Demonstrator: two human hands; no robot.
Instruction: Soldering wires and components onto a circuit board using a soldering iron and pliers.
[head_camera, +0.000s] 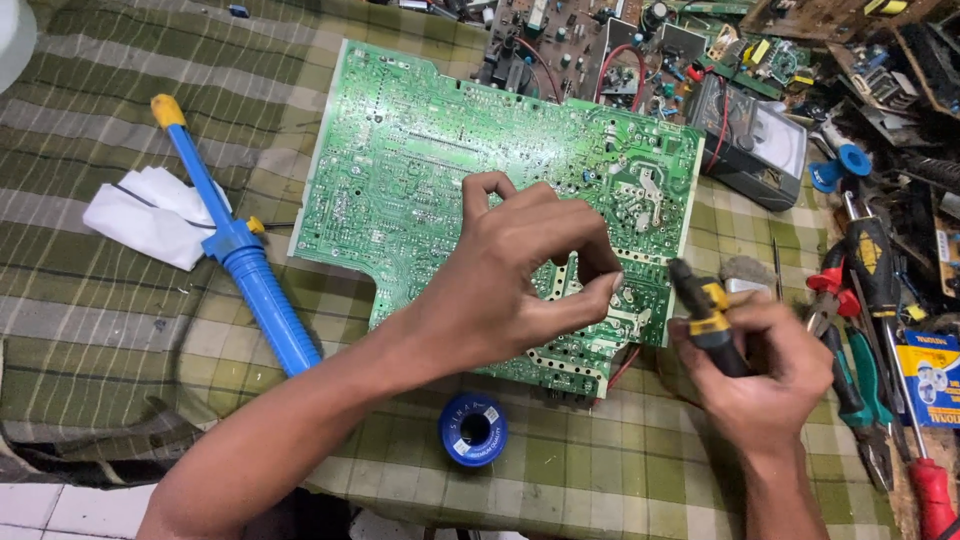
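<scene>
A large green circuit board (430, 160) lies solder side up on a green checked cloth. My left hand (520, 275) hovers over the board's near right part, thumb and fingers pinched together near the board's right edge; whether something thin is between them I cannot tell. My right hand (765, 375) grips a black and yellow soldering iron (705, 315), its tip pointing toward the board's right edge close to my left fingertips. A blue spool of solder wire (473, 430) sits on the cloth just in front of the board.
A blue desoldering pump (240, 250) with a yellow cap lies left of the board, across a white tissue (150, 215). Pliers and screwdrivers (860, 330) lie at the right. A multimeter (755, 145) and other circuit boards (590, 45) crowd the far right.
</scene>
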